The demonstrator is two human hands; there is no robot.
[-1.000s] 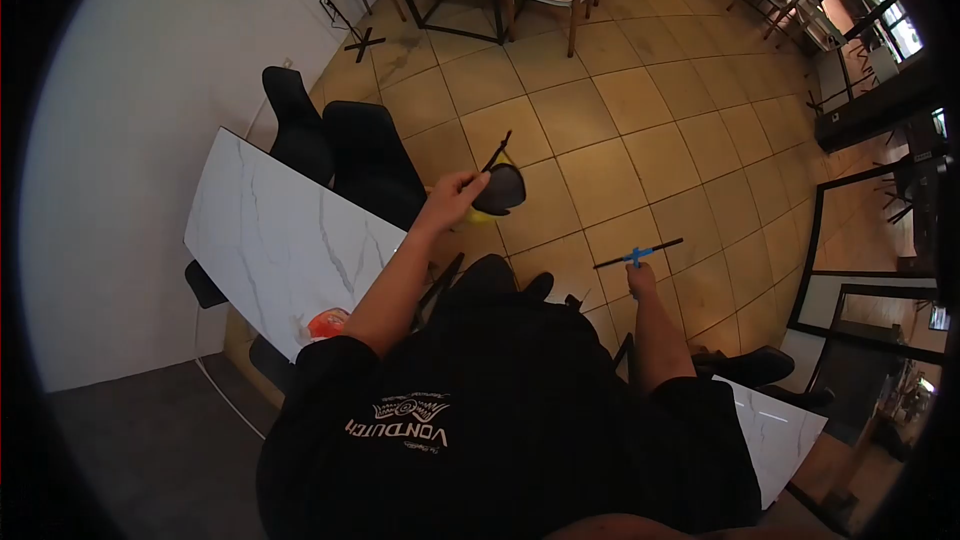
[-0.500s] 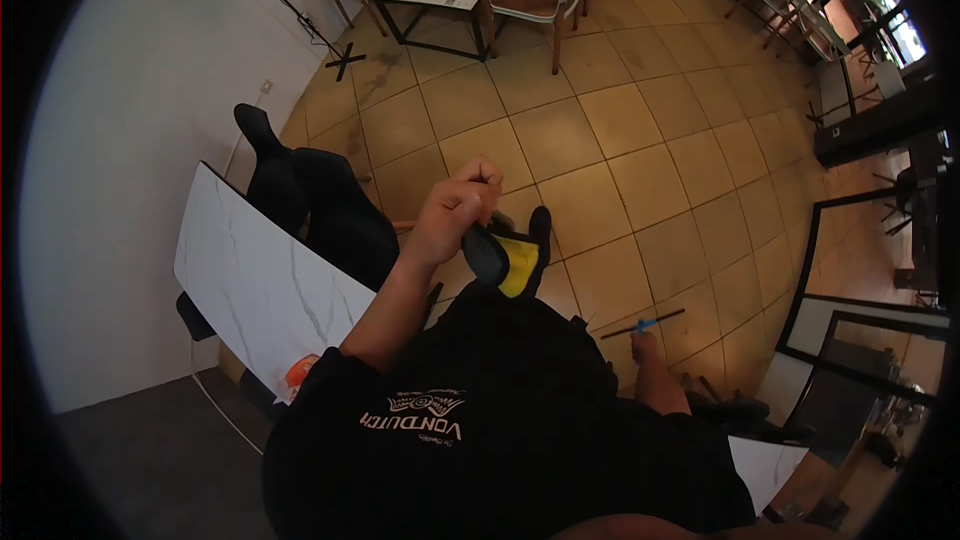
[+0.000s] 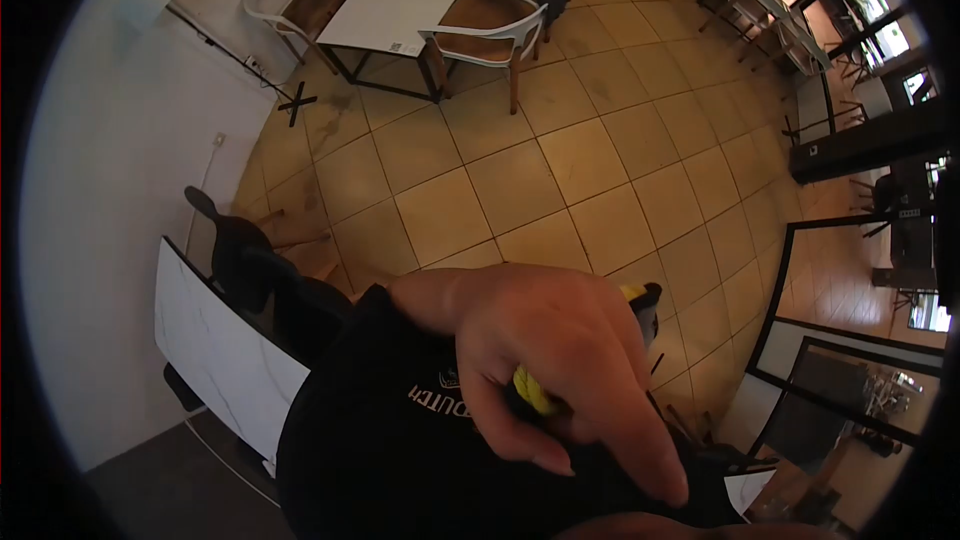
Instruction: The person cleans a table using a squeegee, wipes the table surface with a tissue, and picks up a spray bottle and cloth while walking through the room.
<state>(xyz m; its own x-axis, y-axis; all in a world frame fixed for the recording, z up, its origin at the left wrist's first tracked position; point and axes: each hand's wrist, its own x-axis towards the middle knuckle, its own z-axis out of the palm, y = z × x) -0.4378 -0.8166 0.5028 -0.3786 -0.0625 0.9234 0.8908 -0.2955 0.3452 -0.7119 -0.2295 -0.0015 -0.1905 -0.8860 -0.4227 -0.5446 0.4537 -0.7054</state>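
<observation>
My left hand [image 3: 565, 340] is raised close to the camera, its arm reaching in from the left. Its curled fingers are around a yellow and dark grey piece [image 3: 535, 392] that looks soft, like a cloth or a glove. Another part of the piece shows beyond the knuckles; most of it is hidden by the hand. Thumb and index finger point downward over the black shirt [image 3: 400, 440]. My right hand is not visible. A short, thin dark stick end shows just right of the left hand.
To the left stand a white marble-patterned table [image 3: 215, 325] and a black chair [image 3: 240, 260]. A white table [image 3: 400, 0] with white-and-brown chairs [image 3: 490, 30] is ahead on the tiled floor [image 3: 520, 180]. A black-framed glass panel [image 3: 800, 340] stands at the right.
My left hand has come up towards the camera and to the right, still with the yellow and grey piece. My right hand, holding a thin black bar with a blue middle, has gone from sight.
</observation>
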